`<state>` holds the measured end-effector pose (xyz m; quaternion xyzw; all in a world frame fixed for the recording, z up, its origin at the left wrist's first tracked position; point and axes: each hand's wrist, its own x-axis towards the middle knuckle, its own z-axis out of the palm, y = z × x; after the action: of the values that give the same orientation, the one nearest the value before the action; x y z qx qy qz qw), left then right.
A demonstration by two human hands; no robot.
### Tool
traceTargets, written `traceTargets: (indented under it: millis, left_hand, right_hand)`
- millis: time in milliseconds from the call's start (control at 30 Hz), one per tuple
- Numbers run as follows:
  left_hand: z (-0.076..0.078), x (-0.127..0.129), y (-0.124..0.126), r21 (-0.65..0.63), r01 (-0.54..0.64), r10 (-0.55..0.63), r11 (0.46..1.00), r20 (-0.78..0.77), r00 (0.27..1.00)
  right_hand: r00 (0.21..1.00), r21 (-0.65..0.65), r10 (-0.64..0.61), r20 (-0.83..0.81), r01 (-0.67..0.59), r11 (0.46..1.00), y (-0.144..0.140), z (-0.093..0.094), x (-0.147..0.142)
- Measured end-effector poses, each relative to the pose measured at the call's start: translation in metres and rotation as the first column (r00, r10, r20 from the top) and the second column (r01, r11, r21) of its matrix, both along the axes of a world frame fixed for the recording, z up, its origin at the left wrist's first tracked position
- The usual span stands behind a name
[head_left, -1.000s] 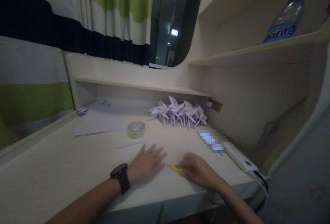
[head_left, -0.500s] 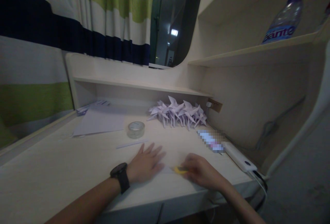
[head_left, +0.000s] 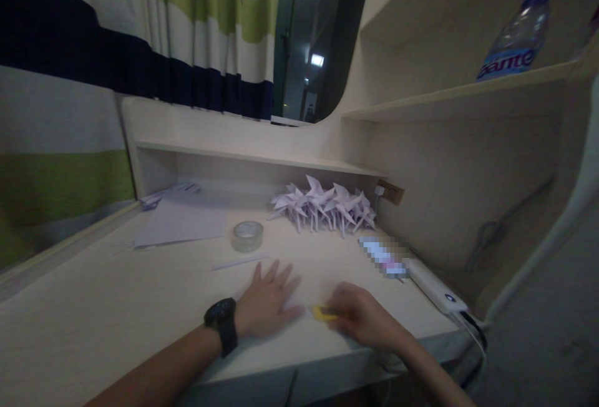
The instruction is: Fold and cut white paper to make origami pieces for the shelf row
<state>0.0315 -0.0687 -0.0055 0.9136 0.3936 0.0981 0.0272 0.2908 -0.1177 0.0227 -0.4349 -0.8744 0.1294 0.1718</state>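
The left hand [head_left: 267,304], a black watch [head_left: 221,324] on its wrist, lies flat with fingers spread on the pale wooden desk [head_left: 116,307], seemingly pressing down a pale sheet of paper [head_left: 304,298], though the dim view leaves its edges unclear. Just beside it, the right hand [head_left: 362,318] is curled closed around a small yellow tool [head_left: 322,313] whose tip rests near the left fingertips. Farther back sit a clear tape roll [head_left: 247,235] and a heap of folded lilac paper pinwheels [head_left: 325,204]
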Motion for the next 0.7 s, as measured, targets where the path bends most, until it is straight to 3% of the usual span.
traceTargets:
  millis: [300,700]
  left_hand:
    - [-0.001,0.0,-0.001,0.004,-0.005,0.005,1.0,-0.001,1.0]
    - [-0.004,0.0,0.001,0.005,-0.001,0.001,1.0,0.002,1.0]
  right_hand:
    - [0.981,0.125,-0.189,-0.054,0.194,0.973,-0.007,-0.018,-0.025]
    - [0.98,0.173,-0.172,-0.098,0.187,0.967,-0.015,-0.02,-0.026]
